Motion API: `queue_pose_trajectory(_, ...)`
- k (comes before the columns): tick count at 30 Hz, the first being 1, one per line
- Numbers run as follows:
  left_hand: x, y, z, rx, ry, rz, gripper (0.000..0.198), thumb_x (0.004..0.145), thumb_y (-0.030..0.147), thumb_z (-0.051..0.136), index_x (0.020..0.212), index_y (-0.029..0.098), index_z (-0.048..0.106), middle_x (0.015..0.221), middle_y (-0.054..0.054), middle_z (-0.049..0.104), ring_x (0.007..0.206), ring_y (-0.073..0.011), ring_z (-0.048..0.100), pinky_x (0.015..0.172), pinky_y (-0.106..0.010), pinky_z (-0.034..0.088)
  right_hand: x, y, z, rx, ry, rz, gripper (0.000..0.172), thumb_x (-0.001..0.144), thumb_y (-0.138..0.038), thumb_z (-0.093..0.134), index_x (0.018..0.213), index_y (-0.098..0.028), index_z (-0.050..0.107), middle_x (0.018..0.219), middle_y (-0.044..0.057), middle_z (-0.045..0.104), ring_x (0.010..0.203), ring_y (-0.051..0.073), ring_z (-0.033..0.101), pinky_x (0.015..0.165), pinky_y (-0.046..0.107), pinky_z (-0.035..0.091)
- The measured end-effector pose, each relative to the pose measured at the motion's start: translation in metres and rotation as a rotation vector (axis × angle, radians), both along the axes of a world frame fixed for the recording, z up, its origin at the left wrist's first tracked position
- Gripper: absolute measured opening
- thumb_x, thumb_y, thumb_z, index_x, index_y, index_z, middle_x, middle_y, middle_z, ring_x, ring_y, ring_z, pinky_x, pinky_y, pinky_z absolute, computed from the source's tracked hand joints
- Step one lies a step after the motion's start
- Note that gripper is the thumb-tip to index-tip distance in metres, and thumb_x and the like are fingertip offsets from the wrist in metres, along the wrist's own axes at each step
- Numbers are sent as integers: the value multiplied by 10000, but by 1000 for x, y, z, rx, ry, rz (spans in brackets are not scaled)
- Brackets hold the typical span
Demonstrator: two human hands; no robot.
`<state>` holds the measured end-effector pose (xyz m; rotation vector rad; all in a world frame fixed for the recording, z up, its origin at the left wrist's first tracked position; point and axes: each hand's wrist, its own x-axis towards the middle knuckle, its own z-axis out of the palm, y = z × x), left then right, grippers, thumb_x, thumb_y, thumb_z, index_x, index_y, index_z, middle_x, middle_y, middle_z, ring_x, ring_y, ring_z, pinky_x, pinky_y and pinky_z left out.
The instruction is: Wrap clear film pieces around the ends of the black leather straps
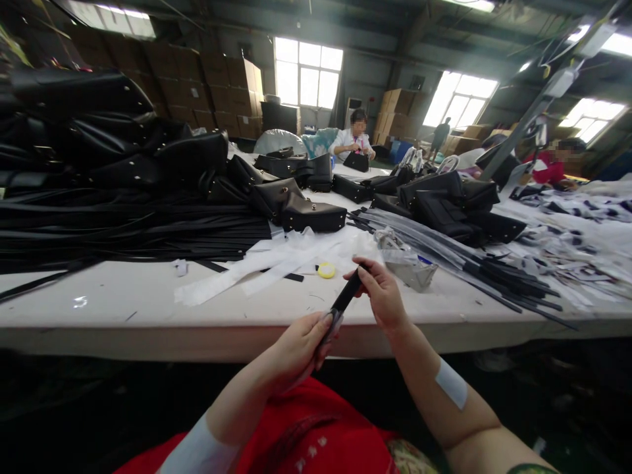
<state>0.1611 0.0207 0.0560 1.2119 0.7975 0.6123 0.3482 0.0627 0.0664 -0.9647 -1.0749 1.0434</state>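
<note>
A black strap slants up to the right between my hands, just past the table's front edge. My left hand is wrapped round its lower part, where some clear or whitish film shows. At the strap's upper end, my right hand pinches the tip between thumb and fingers. Beyond the hands, a round yellow item lies on the white table. White strips are spread to its left and behind it.
Long black straps and black bags are heaped at left. More bags stand mid-table. Wrapped straps and a grey pouch lie at right. A person sits across the table; another in red is at far right.
</note>
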Motion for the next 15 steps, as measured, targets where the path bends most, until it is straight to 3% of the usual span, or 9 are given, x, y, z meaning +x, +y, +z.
queue_pose_trajectory(2, 0, 1, 0, 1, 2, 3, 536, 822, 716, 463, 818, 180, 489, 505, 72, 434, 405, -81, 387, 404, -198, 288, -4, -2, 1, -11, -43, 26, 384, 788, -442, 699, 1049, -163, 659, 781, 54, 748, 522, 105, 574, 490, 224, 467)
queue_pose_trajectory(6, 2, 2, -1, 0, -2, 37, 553, 814, 734, 457, 811, 182, 492, 512, 71, 423, 414, -81, 373, 405, -197, 288, -8, -7, 1, -18, -70, 71, 366, 805, -438, 684, 1045, -162, 661, 742, 52, 743, 503, 106, 575, 475, 220, 466)
queue_pose_trajectory(10, 2, 0, -2, 14, 14, 22, 613, 760, 798, 468, 778, 186, 502, 520, 54, 441, 447, -90, 388, 438, -210, 348, -4, -3, 6, 15, -44, 31, 368, 795, -438, 698, 1025, -153, 660, 742, 55, 741, 479, 93, 558, 458, 206, 453)
queue_pose_trajectory(13, 0, -1, 2, 100, 165, -10, 688, 647, 892, 467, 734, 213, 537, 524, 17, 504, 466, -137, 462, 434, -258, 403, -1, -1, 19, 44, 40, -40, 420, 752, -475, 731, 1007, -152, 647, 699, 43, 728, 477, 97, 555, 443, 193, 431)
queue_pose_trajectory(15, 4, 9, 9, 224, 343, 19, 663, 597, 910, 481, 766, 278, 591, 619, -5, 618, 581, -218, 592, 455, -310, 478, 0, 0, 30, 38, 130, 4, 497, 691, -533, 760, 981, -149, 634, 636, 29, 705, 470, 112, 561, 435, 195, 417)
